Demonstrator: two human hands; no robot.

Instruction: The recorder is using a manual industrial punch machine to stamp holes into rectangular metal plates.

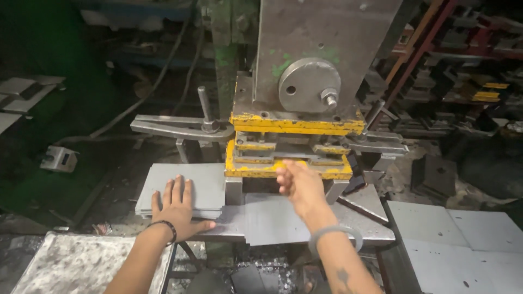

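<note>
My left hand (pixel 177 209) lies flat, fingers spread and grasping nothing, palm down on the stack of grey metal sheets (pixel 182 188) that sits just to the left of the press die (pixel 289 158). The thumb sticks out to the right along the near edge of the stack, and a dark band is around that wrist. The stack rests on the steel press table (pixel 376 231), its right edge close against the die's base.

My right hand (pixel 298 182) reaches forward to the front of the die, at the yellow-painted lower block. The fingers are bent toward the slot, but the hand is blurred and I cannot tell whether it is gripping anything or simply loose. A pale bangle (pixel 332 235) hangs on that wrist. Below this hand, directly in front of the die, a single grey sheet (pixel 272 220) lies flat on the table, its near edge hanging a little past the table's front.

Above the die rises the grey press ram (pixel 327 38), with a round metal disc (pixel 309 84) bolted to its face. A long clamp arm (pixel 174 126) stretches out to the left of the die, held by an upright bolt. To the right of the die, lower and nearer, more flat grey sheets (pixel 452 226) lie spread out. Far left of the die, a small grey box (pixel 59 159) sits on the dark floor.
</note>
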